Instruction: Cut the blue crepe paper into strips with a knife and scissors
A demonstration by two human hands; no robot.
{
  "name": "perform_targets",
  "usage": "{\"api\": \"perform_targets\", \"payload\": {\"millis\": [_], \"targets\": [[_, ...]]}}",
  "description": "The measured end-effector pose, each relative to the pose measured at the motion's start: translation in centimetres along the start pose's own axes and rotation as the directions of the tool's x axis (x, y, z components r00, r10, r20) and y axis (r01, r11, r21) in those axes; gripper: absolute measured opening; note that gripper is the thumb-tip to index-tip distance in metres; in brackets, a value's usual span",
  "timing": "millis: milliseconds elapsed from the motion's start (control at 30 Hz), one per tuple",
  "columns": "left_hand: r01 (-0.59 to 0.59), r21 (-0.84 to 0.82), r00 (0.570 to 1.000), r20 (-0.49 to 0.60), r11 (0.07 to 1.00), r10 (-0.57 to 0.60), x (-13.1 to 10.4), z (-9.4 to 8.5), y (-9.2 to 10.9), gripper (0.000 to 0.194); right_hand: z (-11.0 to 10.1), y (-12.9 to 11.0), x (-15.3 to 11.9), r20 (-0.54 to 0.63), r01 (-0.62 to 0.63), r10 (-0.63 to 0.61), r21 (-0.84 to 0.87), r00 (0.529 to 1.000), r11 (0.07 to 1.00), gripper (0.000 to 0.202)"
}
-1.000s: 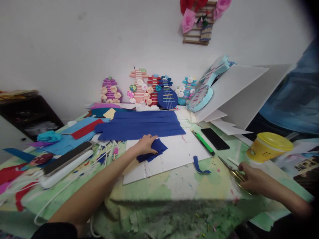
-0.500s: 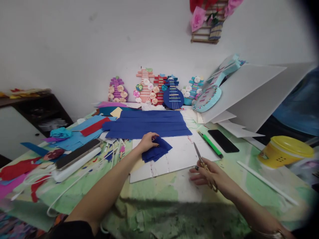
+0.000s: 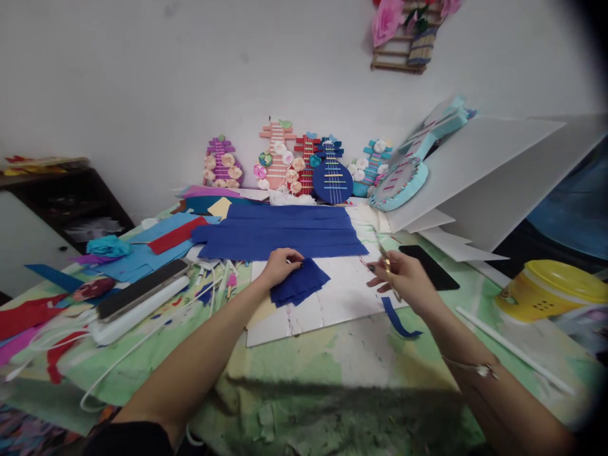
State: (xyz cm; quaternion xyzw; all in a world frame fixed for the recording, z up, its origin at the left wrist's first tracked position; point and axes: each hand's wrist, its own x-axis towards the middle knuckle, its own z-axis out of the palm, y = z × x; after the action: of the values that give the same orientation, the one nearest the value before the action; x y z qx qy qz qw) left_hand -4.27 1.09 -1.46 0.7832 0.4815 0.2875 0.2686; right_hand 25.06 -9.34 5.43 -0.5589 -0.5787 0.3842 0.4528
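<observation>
My left hand point(image 3: 280, 267) is closed, with its fingertips pinching the top edge of a folded stack of dark blue crepe paper point(image 3: 300, 285) on a white board point(image 3: 339, 297). To the right, my right hand point(image 3: 403, 278) grips scissors point(image 3: 388, 263) by their gold handles, blades pointing up and away. A narrow curved strip of blue paper point(image 3: 398, 320) lies below that hand, across the board's right edge. Behind both hands, a wide pleated blue sheet point(image 3: 282, 231) covers the back of the board.
A black phone point(image 3: 432, 266), a white stick point(image 3: 513, 348) and a yellow-lidded tub point(image 3: 546, 291) are on the right. Paper scraps, another phone point(image 3: 142, 290) and a white cable point(image 3: 137, 361) crowd the left. Paper lutes, one dark blue point(image 3: 332, 180), lean against the wall.
My right hand has moved up and away with the scissors, now over where the green pen lay. The blue strip now shows beneath it. My left hand stays on the folded paper.
</observation>
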Motion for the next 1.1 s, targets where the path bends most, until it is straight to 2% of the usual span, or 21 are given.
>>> {"api": "perform_targets", "payload": {"millis": [67,167,233,300,400,600,733,900,1000,1100], "targets": [[0.017,-0.046,1.000,-0.013,0.999,-0.017,-0.1,0.0,0.1,0.031,2.9,-0.4,2.0,0.053,0.011,-0.011,0.007,0.999,1.000,0.030],[0.031,-0.117,0.999,-0.037,0.993,-0.036,-0.2,-0.3,0.4,0.032,6.9,0.2,4.5,0.058,0.015,-0.017,0.033,0.998,0.999,0.031],[0.028,-0.166,0.998,-0.057,0.986,-0.038,-0.3,-0.5,0.6,0.032,8.7,1.0,5.5,0.050,0.017,-0.020,0.064,0.999,0.998,0.031],[0.016,-0.213,0.996,-0.083,0.977,-0.034,-0.4,-0.6,0.9,0.030,9.6,1.7,6.0,0.028,0.029,-0.032,0.102,0.999,0.994,0.028],[-0.012,-0.287,0.991,-0.132,0.958,-0.027,-0.5,-0.4,1.3,0.025,9.7,2.5,6.0,0.003,0.046,-0.047,0.165,0.999,0.985,0.029],[-0.017,-0.410,0.982,-0.178,0.912,-0.061,-0.5,0.0,1.8,0.022,8.3,2.6,6.1,-0.051,0.046,-0.032,0.307,0.998,0.951,0.038],[0.010,-0.428,0.977,-0.190,0.904,-0.101,-0.3,-0.2,1.7,0.022,7.1,1.5,6.3,-0.061,0.050,-0.027,0.418,0.998,0.907,0.043],[-0.006,-0.401,0.961,-0.256,0.916,-0.106,0.0,-0.2,1.4,0.016,5.1,-0.7,5.4,0.022,0.042,-0.065,0.550,0.998,0.834,0.047],[-0.079,-0.432,0.946,-0.316,0.899,-0.069,-0.2,-0.3,2.4,0.027,4.7,-1.7,4.4,0.099,0.006,-0.078,0.585,0.992,0.811,0.046],[-0.159,-0.521,0.965,-0.263,0.839,0.020,-1.0,-0.8,4.6,0.058,5.3,-2.0,3.5,0.211,-0.039,-0.104,0.579,0.972,0.814,0.043]]}}
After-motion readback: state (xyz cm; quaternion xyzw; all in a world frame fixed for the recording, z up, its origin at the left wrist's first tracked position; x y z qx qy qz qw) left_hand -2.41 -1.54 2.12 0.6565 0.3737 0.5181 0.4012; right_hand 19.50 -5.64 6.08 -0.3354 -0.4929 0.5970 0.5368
